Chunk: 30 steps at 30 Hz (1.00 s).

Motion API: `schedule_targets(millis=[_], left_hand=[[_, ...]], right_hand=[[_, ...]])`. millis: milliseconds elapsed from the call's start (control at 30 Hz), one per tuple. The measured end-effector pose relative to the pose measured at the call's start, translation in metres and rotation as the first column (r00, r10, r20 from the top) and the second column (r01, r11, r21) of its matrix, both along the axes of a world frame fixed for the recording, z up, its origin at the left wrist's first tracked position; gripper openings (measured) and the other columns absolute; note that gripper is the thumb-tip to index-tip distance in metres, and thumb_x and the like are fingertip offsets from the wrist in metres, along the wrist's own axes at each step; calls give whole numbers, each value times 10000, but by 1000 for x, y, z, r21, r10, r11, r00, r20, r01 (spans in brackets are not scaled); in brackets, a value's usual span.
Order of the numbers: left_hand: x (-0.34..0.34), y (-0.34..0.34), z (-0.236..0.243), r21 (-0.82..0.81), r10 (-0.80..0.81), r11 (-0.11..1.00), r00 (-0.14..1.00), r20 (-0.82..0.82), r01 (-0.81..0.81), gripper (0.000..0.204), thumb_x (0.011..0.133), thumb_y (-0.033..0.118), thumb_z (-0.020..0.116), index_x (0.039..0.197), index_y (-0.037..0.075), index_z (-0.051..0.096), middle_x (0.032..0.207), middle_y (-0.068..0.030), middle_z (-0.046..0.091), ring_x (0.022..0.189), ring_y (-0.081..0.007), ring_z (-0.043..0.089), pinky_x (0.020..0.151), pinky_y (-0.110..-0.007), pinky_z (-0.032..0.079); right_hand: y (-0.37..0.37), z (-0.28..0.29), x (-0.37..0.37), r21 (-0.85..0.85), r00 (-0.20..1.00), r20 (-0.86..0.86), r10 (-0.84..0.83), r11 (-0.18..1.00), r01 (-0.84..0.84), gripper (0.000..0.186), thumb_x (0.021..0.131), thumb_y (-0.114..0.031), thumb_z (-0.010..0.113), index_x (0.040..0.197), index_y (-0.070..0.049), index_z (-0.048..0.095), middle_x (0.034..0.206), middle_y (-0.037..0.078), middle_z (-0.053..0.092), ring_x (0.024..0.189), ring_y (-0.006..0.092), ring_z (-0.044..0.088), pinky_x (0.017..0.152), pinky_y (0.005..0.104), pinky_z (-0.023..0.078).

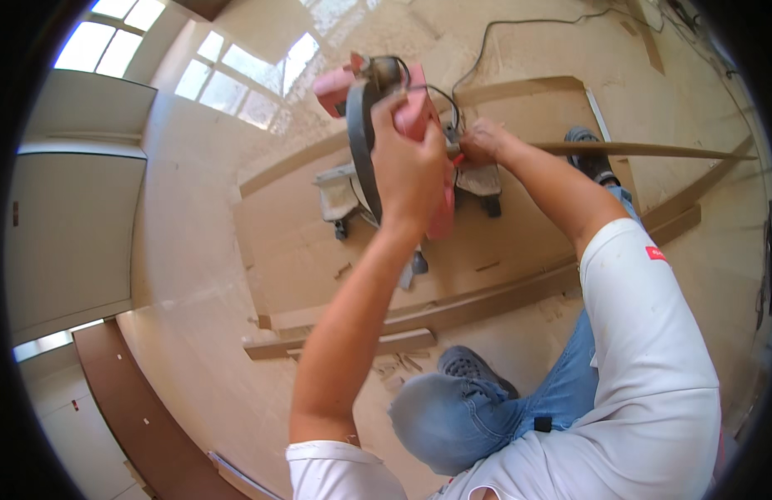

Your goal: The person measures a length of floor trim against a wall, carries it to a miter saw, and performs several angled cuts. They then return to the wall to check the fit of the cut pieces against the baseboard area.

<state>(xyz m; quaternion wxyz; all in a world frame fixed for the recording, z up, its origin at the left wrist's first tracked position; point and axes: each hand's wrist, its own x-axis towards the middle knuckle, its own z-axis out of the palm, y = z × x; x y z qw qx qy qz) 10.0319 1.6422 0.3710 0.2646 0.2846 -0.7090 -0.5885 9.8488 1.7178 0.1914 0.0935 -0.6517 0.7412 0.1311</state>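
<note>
A red miter saw [363,146] with a dark round guard stands low on the floor ahead of me. My left hand [407,171] is wrapped round the saw's handle from above, hiding most of it. Just to the right, my right hand [483,142] grips a long thin wooden strip [644,150] against the saw's fence. From that hand the strip runs far out to the right. Its left end, along with the place where it meets the blade, is hidden behind my left hand and the saw body.
Beneath the saw lies a flat cardboard sheet [298,246] with raised edges. Long boards [478,308] and small offcuts [394,367] lie nearer me. A black cord [519,21] trails across the floor behind. My shoes [478,367] flank the work; pale cabinets [77,233] stand left.
</note>
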Motion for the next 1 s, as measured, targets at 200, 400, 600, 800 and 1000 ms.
schedule_targets(millis=[200, 400, 600, 800, 1000], left_hand=[[48, 35, -31, -128, 85, 989, 995, 47, -78, 464, 894, 119, 672, 1323, 95, 495, 998, -222, 689, 835, -364, 716, 743, -421, 558], [79, 43, -86, -264, 64, 962, 998, -23, -67, 503, 899, 137, 677, 1352, 104, 462, 1128, -264, 651, 1042, -488, 637, 846, -473, 534], [12, 8, 36, 105, -119, 989, 981, 156, 103, 410, 921, 184, 610, 1304, 96, 492, 1048, -196, 664, 863, -346, 675, 777, -405, 535], [-105, -110, 47, -592, 5, 736, 873, 488, 327, 348, 841, 200, 629, 1107, -19, 674, 1121, -211, 687, 1056, -353, 666, 901, -412, 538], [-94, -82, 109, -688, 82, 650, 871, 484, 321, 257, 882, 139, 614, 1074, -31, 638, 848, -176, 698, 688, -242, 691, 596, -372, 547]], right_hand=[[-1, -28, -4, -75, 1000, -14, 20, 997, -21, 438, 863, -549, 607, 728, -164, 769, 762, 111, 731, 732, 284, 730, 629, 428, 563], [-1, -45, -6, -113, 1000, -10, 7, 994, -8, 385, 873, -479, 599, 722, -168, 770, 748, 108, 729, 714, 278, 724, 633, 422, 553], [13, -31, -18, -44, 997, -51, -63, 997, 61, 382, 873, -496, 606, 757, -174, 776, 802, 93, 744, 759, 270, 730, 650, 421, 554], [5, -24, 6, -78, 983, 107, -147, 985, 156, 495, 832, -617, 642, 782, -144, 776, 818, 107, 742, 809, 284, 730, 690, 437, 559], [20, -26, -4, -134, 980, 118, -157, 976, 173, 548, 817, -676, 638, 810, -148, 782, 851, 127, 743, 817, 289, 729, 715, 428, 561]])
